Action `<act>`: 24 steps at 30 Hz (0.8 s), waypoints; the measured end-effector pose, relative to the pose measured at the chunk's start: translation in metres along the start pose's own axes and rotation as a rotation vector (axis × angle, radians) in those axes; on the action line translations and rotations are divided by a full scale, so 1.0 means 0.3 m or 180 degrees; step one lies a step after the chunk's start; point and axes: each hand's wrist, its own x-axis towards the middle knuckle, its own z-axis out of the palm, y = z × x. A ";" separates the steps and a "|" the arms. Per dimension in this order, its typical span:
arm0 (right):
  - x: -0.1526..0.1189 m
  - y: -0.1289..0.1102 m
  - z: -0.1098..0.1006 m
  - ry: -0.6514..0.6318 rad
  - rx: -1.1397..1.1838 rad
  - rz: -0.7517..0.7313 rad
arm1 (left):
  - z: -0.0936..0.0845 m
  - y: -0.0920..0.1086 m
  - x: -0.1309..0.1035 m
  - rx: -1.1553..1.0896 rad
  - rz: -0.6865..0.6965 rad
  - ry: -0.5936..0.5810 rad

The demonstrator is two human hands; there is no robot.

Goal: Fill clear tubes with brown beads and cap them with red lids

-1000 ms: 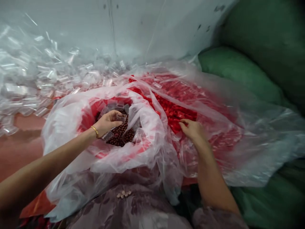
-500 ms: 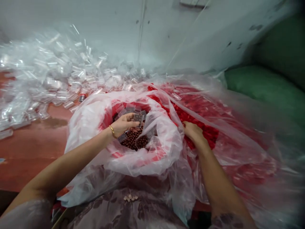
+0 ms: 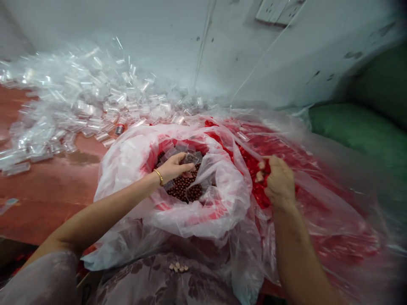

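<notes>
My left hand (image 3: 178, 167), with a gold bracelet on its wrist, reaches into an open white plastic bag (image 3: 127, 156). Its fingers are closed on a small clear plastic box (image 3: 194, 156), partly hidden by the hand. Beneath lie round brown beads (image 3: 182, 186), with more flat clear pieces at the far side of the opening. To the right, my right hand (image 3: 281, 180) is closed on the edge of a thin clear plastic bag (image 3: 308, 186) holding many red pieces (image 3: 256, 182). Some pale fingertips show beside the red pieces; what else they hold, I cannot make out.
A big heap of clear plastic boxes (image 3: 85, 97) spreads over the reddish table (image 3: 76, 169) at left. One dark-and-red item (image 3: 120, 128) lies among them. Behind rises a white wall with a socket panel (image 3: 280, 10). Green sacks (image 3: 356, 131) stand at right.
My right hand has moved to the right and up, pulling at the clear bag's edge over the red pieces. The left hand stays over the beads. The whole view has shifted slightly.
</notes>
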 end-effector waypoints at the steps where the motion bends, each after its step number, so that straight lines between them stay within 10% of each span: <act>1: -0.021 -0.024 0.038 -0.0233 0.0125 0.0066 | 0.004 0.004 -0.009 -0.0072 -0.0077 -0.0029; 6: -0.115 -0.074 0.202 -0.1532 0.0317 0.0528 | 0.011 0.003 -0.058 -0.0358 -0.0533 -0.0073; 13: -0.157 -0.038 0.333 -0.2369 0.0113 0.0728 | -0.020 -0.017 -0.088 -0.0122 -0.0680 -0.0051; 24: -0.173 -0.010 0.358 -0.2038 0.0702 0.0744 | 0.009 -0.036 -0.061 0.0426 -0.0047 0.0054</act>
